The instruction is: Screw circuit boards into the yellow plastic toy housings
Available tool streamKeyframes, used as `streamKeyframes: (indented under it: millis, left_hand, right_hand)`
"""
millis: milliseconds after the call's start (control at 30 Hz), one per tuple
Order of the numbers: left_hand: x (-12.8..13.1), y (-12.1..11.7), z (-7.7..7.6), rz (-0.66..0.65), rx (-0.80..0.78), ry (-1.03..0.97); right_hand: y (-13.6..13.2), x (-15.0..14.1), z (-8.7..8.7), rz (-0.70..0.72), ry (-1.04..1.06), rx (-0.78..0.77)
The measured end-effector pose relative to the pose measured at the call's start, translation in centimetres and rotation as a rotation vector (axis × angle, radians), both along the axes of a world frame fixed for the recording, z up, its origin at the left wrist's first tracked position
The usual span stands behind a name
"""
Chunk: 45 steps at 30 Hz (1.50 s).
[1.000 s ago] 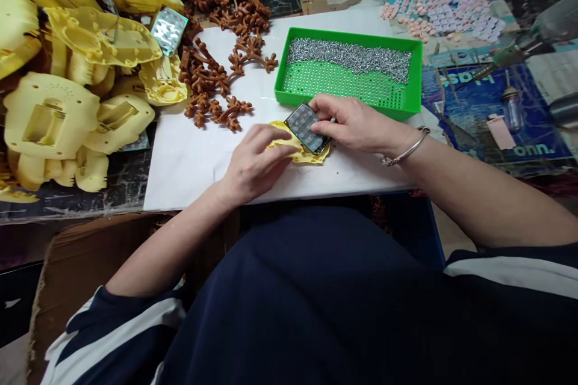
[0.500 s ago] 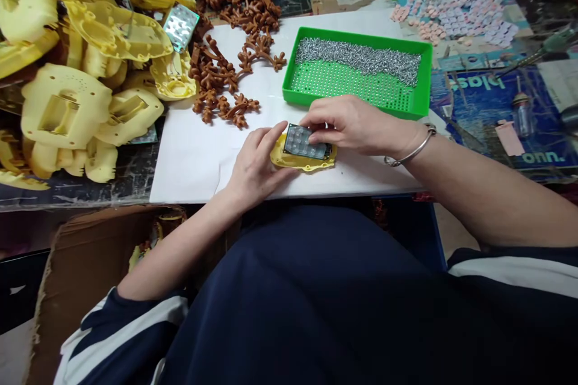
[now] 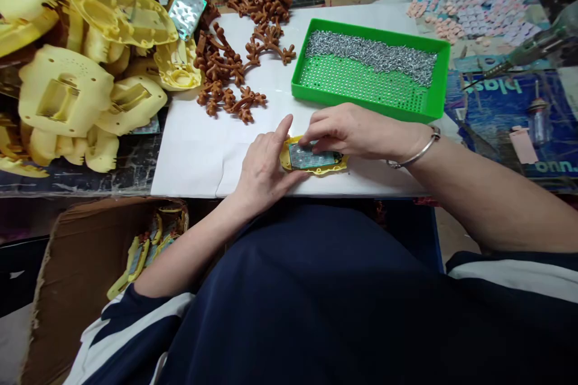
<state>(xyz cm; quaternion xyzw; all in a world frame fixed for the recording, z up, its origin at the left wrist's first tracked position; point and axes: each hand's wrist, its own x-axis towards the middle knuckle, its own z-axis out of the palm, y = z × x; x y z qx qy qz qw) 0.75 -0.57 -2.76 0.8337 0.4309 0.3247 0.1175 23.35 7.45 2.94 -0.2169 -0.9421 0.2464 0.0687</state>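
Observation:
My left hand (image 3: 265, 163) grips the left end of a small yellow plastic shell (image 3: 285, 158), its thumb along the near side and its index finger past the far side. Inside the shell lies a grey-green circuit board (image 3: 311, 159), nearly level with the rim. The bent fingers of my right hand (image 3: 345, 132) touch the board's far edge and upper face, hiding part of it. Just beyond my hands stands a green tray (image 3: 370, 111) with many small silver screws (image 3: 368, 54) heaped along its far side.
Brown plastic branch-like parts (image 3: 221, 66) lie behind my left hand. Yellow shells (image 3: 67, 90) are piled at the left. Small pale pieces (image 3: 497, 0) and a power screwdriver (image 3: 533, 48) are at the right. Below the table edge, a cardboard box (image 3: 85, 252) holds yellow parts.
The circuit board has gone down from a tilted position into the yellow shell and now lies flatter. My right fingers have shifted toward its far edge. The view has shifted slightly.

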Motion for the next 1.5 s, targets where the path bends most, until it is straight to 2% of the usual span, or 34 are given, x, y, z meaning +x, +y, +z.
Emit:
streamKeyframes:
  millis: [133, 267, 533, 800, 1000, 1500]
  left_hand:
    - [0.2, -0.1, 0.1, 0.012, -0.024, 0.004]
    - [0.2, -0.3, 0.3, 0.028, -0.077, 0.023]
    - [0.3, -0.5, 0.6, 0.037, -0.127, 0.043]
    - [0.2, -0.4, 0.3, 0.024, -0.103, -0.006]
    - [0.2, -0.4, 0.2, 0.021, -0.103, -0.012]
    - [0.2, -0.3, 0.1, 0.026, -0.093, 0.001]
  right_hand:
    - [-1.2, 0.6, -0.2, 0.018, -0.010, 0.112]
    - [-2.3, 1.0, -1.2, -0.023, 0.055, 0.195]
    - [-3.3, 1.0, -2.2, -0.135, 0.114, 0.240]
    - [-3.7, 0.9, -2.2, -0.172, 0.110, 0.224]
    - [-3.8, 0.9, -2.3, -0.167, 0.126, 0.312]
    - [-3.9, 1.0, -2.5, -0.206, 0.107, 0.228]
